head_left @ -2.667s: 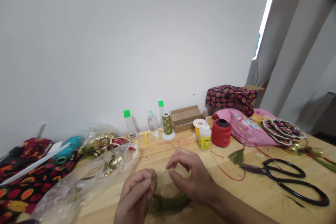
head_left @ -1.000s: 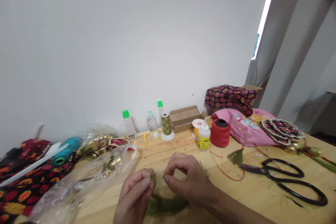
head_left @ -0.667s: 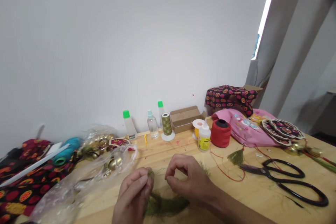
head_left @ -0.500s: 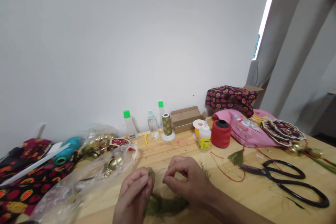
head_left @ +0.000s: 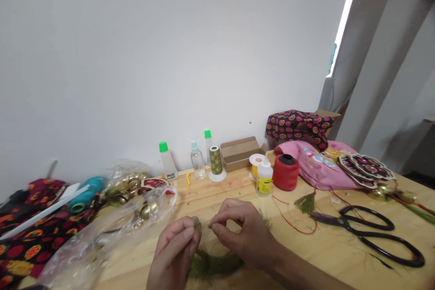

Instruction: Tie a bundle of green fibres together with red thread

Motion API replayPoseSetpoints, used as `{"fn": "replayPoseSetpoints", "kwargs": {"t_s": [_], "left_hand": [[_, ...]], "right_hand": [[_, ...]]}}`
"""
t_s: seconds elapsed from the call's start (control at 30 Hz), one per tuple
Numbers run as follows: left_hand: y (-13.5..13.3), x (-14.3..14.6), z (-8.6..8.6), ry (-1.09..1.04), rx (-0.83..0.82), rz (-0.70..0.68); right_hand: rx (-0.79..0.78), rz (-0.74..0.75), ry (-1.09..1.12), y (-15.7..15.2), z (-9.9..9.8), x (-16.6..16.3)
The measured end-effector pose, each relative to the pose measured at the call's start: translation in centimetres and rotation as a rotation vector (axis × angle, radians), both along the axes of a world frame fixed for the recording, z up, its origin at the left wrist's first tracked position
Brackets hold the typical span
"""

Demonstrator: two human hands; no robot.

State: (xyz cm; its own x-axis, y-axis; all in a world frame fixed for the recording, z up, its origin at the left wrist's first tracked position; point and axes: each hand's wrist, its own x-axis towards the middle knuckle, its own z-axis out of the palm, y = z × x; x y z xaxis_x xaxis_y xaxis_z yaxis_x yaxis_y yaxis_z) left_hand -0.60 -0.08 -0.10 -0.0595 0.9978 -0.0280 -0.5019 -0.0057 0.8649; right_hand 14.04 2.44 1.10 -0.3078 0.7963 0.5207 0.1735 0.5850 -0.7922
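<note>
My left hand [head_left: 176,247] is closed in a pinch on the top of an olive-green thread tassel [head_left: 217,265]. The tassel's loose strands hang below the fingers and curve right along the tabletop, passing behind my right wrist. Just to the right, my right hand [head_left: 243,231] pinches thumb and forefinger together at the height of the left fingertips. A very fine strand seems to run across the small gap between the hands. More green fibre ends stick out behind the right hand.
Black-handled scissors [head_left: 346,224] lie open at right beside a finished green tassel [head_left: 306,203]. Behind stand a glue bottle [head_left: 264,179], a red thread cone [head_left: 286,173], a green thread spool [head_left: 215,161] and a cardboard box [head_left: 240,154]. Plastic bags with brass bells [head_left: 147,208] lie left.
My right hand has shifted slightly left, its fingertips nearer the left hand. The left hand keeps its pinch on the tassel, almost unmoved.
</note>
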Motion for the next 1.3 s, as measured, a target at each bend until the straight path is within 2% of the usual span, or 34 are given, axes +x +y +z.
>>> {"fn": "replayPoseSetpoints", "kwargs": {"t_s": [0.27, 0.43, 0.57, 0.67, 0.8, 0.87, 1.0, 1.3], "left_hand": [[-0.1, 0.0, -0.1, -0.005, 0.008, 0.003], [0.1, -0.1, 0.3, -0.080, 0.028, 0.028], [0.1, 0.1, 0.9, -0.120, 0.036, 0.017], [0.0, 0.4, 1.0, -0.106, 0.021, -0.008], [-0.1, 0.9, 0.8, -0.114, -0.026, 0.046], [-0.1, 1.1, 0.8, -0.126, -0.042, 0.054], [-0.2, 1.2, 0.9, -0.119, -0.048, -0.016], [-0.2, 1.1, 0.8, -0.094, -0.041, -0.060]], "right_hand": [[-0.007, -0.047, -0.036, 0.4, -0.3, 0.3], [-0.128, -0.041, -0.030, 0.6, -0.5, 0.4], [-0.259, 0.094, 0.007, 0.4, -1.0, -0.2], [-0.312, 0.229, 0.175, 0.2, -1.5, -0.7], [-0.391, 0.344, 0.359, 0.1, -1.8, -1.2], [-0.469, 0.344, 0.410, 0.2, -2.0, -1.4], [-0.592, 0.302, 0.477, 0.4, -2.3, -1.3], [-0.614, 0.210, 0.521, 0.3, -1.1, -1.2]]}}
